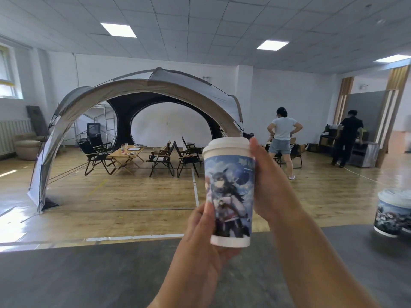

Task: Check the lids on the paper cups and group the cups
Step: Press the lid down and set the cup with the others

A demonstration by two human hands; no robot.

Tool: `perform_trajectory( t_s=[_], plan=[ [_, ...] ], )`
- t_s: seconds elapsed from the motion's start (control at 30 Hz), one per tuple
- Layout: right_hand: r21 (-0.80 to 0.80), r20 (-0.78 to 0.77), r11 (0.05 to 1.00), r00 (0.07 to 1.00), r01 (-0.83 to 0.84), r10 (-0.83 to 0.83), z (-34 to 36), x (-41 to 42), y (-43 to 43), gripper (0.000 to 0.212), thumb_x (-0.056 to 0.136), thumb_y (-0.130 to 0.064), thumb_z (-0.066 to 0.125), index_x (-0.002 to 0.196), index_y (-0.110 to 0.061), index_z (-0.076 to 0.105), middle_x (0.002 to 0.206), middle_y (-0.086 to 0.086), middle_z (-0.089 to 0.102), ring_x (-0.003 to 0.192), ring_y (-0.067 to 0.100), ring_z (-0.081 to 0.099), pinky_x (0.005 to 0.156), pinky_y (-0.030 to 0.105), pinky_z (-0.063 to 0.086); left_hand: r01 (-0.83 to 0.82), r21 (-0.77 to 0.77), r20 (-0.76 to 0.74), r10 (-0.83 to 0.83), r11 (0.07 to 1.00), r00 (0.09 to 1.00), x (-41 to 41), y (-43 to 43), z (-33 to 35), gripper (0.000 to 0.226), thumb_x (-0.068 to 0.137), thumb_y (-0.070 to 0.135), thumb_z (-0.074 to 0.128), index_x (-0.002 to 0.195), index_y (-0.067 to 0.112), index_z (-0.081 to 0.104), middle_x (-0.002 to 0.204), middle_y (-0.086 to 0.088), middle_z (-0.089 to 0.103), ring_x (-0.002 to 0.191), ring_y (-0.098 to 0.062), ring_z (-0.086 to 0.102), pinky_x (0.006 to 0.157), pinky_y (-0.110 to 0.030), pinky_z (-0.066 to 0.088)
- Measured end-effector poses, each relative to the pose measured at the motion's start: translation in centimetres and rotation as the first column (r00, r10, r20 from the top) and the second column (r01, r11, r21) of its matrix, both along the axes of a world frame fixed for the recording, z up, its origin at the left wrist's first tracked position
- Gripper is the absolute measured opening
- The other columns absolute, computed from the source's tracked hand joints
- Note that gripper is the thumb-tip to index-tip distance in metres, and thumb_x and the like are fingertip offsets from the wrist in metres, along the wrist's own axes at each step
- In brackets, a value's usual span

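Observation:
I hold a tall paper cup [230,196] with a blue cartoon print upright in the air, in front of me and above the dark table [89,274]. A white lid [225,145] sits on top of it. My left hand [204,236] grips the cup's lower left side and base. My right hand [270,185] wraps its right side, fingers reaching up to the lid's edge. At the right edge of the view a second printed cup [392,213] with a white lid stands on the table, blurred.
Beyond the table lies a wooden floor with a large arched tent [138,90], folding chairs [162,158] and a low wooden table [125,153]. Two people [283,134] stand at the back right near a counter.

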State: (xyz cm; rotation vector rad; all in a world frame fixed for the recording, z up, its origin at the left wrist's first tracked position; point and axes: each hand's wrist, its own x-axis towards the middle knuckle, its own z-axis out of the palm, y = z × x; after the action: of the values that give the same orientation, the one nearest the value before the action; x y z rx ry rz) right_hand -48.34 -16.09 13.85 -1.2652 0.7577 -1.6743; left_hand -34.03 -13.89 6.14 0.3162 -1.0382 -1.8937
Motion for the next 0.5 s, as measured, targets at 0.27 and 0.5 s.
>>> perform_trajectory(
  t_s=[0.27,0.5],
  plan=[
    [0.081,0.267,0.941,0.917,-0.328,0.297,-1.0,0.4,0.3,0.102,0.07,-0.063,0.072,0.145,-0.002,0.039,0.133,0.021,0.05,0.091,0.028,0.07,0.071,0.036,0.058,0.347,-0.053,-0.224,-0.35,0.936,0.91,-0.4,1.6,0.6,0.069,0.049,0.016,0.096,0.112,0.007,0.07,0.121,-0.027,0.063,0.096,-0.039,0.068,0.076,-0.05,0.057],
    [-0.051,-0.039,0.992,0.992,0.118,-0.12,-0.5,0.4,2.0,0.063,0.082,-0.069,0.051,0.126,-0.024,0.056,0.113,0.01,0.071,0.106,0.03,0.068,0.096,0.054,0.048,-0.302,-0.266,0.029,0.321,0.915,0.947,-0.1,0.7,0.6,0.088,0.041,0.04,0.086,0.124,0.033,0.055,0.105,-0.002,0.072,0.09,-0.017,0.071,0.065,-0.03,0.054]
  ],
)
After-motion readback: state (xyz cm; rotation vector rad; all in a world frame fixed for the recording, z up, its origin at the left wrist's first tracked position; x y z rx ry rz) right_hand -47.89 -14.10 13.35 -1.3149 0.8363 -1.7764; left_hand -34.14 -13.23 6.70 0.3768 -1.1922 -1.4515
